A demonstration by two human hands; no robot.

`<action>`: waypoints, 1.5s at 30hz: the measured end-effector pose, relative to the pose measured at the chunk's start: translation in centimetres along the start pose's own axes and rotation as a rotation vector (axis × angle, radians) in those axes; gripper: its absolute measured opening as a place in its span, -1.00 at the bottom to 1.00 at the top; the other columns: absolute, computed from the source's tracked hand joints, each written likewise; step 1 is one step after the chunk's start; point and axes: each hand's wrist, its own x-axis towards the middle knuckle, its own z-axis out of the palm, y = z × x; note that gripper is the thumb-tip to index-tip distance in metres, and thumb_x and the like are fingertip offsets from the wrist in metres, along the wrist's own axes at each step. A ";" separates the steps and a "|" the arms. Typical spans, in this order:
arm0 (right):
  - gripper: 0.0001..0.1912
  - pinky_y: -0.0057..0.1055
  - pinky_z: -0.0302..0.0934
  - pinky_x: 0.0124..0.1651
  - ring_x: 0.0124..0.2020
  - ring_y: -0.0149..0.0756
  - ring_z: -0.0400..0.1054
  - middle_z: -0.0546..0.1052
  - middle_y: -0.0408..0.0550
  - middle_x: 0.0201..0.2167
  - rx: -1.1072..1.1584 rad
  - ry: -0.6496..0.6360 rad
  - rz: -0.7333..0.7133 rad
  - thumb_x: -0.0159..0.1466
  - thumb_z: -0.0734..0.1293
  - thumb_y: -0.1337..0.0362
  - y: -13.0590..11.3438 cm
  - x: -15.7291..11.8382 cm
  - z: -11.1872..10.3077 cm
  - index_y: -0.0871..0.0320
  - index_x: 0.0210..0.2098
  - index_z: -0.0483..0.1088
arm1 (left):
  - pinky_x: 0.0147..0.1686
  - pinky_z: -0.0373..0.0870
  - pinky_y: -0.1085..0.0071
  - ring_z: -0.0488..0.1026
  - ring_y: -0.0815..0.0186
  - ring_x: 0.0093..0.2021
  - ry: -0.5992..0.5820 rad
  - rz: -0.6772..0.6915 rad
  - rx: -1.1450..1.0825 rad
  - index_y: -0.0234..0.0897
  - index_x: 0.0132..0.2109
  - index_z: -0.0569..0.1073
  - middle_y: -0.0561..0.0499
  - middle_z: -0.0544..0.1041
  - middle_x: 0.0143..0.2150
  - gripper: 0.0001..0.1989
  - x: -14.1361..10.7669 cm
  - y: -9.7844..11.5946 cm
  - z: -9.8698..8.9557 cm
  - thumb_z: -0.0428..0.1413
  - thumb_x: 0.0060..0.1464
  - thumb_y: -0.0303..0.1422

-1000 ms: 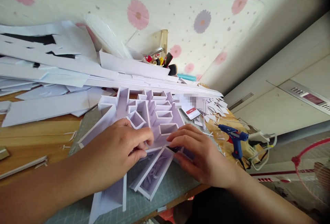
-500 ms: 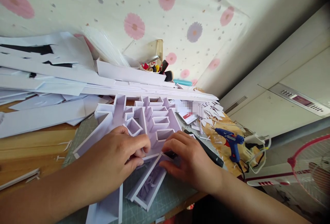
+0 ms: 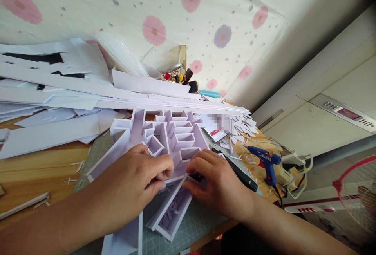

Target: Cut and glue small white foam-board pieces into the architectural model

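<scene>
A white foam board model with many upright walls and small box-like compartments lies on a green cutting mat. Over its near side, my left hand is closed in a pinch against a wall; whatever sits between its fingertips is hidden. My right hand has thumb and fingers bent around the corner where a narrow part of the model juts toward me. Inside that narrow open box lie curled white scraps. A dark spot shows under the right fingers, too covered to name.
Right of the model are a black-handled cutter, a phone, white offcuts and a blue glue gun with its cord. White board sheets pile at the left and back. A red-rimmed fan stands far right.
The whole view has shifted slightly, so everything sits a little further right and lower. Both hands keep nearly the same grip and place on the model.
</scene>
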 end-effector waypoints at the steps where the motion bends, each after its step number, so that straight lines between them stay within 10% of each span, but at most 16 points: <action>1: -0.88 -0.42 0.14 -0.32 -0.38 -0.33 0.29 0.45 -0.11 -0.42 0.000 -0.002 0.001 0.20 0.44 0.37 0.0 0.0 0.0 0.20 -0.35 0.40 | -0.31 0.14 0.34 0.33 0.21 -0.27 0.000 0.004 0.001 -0.19 -0.38 0.34 0.10 0.45 -0.43 -0.89 0.0 0.0 0.0 0.06 0.04 -0.51; 45: -0.95 -0.26 0.24 -0.18 -0.29 -0.22 0.33 0.51 0.00 -0.31 0.082 -0.089 -0.042 0.33 0.32 0.36 0.5 -0.8 -1.1 0.17 -0.24 0.44 | -0.23 0.16 0.29 0.37 0.17 -0.27 -0.032 0.016 0.083 -0.06 -0.21 0.44 0.17 0.60 -0.36 -0.94 0.4 0.3 -1.0 0.07 0.19 -0.31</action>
